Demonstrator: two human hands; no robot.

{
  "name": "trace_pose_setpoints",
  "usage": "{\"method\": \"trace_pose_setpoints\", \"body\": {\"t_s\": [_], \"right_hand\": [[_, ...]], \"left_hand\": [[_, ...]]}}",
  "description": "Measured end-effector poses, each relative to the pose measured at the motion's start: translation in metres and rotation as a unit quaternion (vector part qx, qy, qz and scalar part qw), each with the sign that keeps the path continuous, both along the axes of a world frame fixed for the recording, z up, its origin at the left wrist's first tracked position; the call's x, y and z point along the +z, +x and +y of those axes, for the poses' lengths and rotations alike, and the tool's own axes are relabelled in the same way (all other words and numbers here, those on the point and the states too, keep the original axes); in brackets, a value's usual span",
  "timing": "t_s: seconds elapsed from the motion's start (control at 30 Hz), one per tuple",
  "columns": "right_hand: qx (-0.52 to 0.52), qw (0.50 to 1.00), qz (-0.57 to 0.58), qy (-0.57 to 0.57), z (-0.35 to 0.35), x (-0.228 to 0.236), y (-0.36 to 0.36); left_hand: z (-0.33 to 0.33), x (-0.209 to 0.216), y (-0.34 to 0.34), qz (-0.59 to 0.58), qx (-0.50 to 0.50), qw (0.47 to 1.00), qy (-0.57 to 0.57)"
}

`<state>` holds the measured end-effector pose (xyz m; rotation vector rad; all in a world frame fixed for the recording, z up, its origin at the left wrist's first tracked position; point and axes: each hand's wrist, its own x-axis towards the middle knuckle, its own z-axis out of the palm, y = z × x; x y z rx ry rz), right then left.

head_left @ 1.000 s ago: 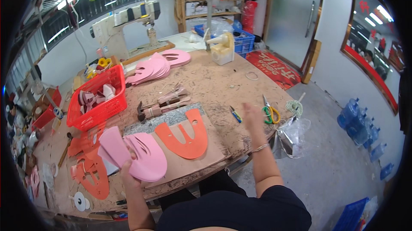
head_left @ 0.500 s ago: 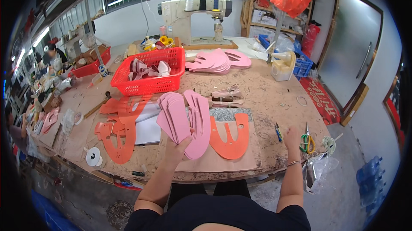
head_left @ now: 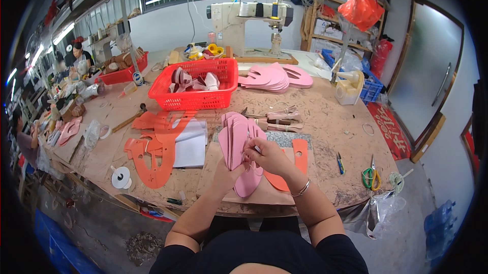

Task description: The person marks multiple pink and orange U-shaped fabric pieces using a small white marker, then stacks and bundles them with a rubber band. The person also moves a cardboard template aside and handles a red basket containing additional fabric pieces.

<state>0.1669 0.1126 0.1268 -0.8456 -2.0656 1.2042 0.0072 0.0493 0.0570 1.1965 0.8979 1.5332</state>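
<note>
My left hand [head_left: 226, 176] is closed around the lower end of a stack of pink U-shaped cut pieces [head_left: 235, 134], which look like shoe uppers, held above the bench. My right hand [head_left: 268, 156] has its fingers pinched together at the right edge of these pieces; the fingertips are partly hidden. Partly behind my right hand, an orange U-shaped piece [head_left: 300, 153] lies on a tan sheet [head_left: 216, 162]. More orange cut pieces [head_left: 160, 164] lie to the left, beside white paper [head_left: 190, 148].
A red basket [head_left: 195, 102] holds folded pieces. Behind it stand a sewing machine [head_left: 223, 27] and another pink stack [head_left: 274, 78]. Thread snips [head_left: 340, 164], scissors [head_left: 372, 177] and a cream pot [head_left: 348, 92] sit right. A hammer [head_left: 128, 121] and white spool [head_left: 121, 177] lie left.
My right hand has come from beside the scissors to the pink stack and closed at its edge. The left hand has turned the stack more upright. The view has shifted slightly.
</note>
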Motion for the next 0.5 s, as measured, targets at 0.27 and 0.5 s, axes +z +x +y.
{"method": "trace_pose_setpoints", "body": {"t_s": [0.27, 0.5], "right_hand": [[0.054, 0.816, 0.486, -0.308, 0.027, -0.023, 0.04], [0.026, 0.965, 0.206, -0.162, 0.033, -0.003, 0.04]], "left_hand": [[-0.002, -0.011, -0.011, 0.001, 0.018, 0.999, 0.027], [-0.002, -0.011, -0.024, 0.027, -0.009, 0.994, 0.105]]}}
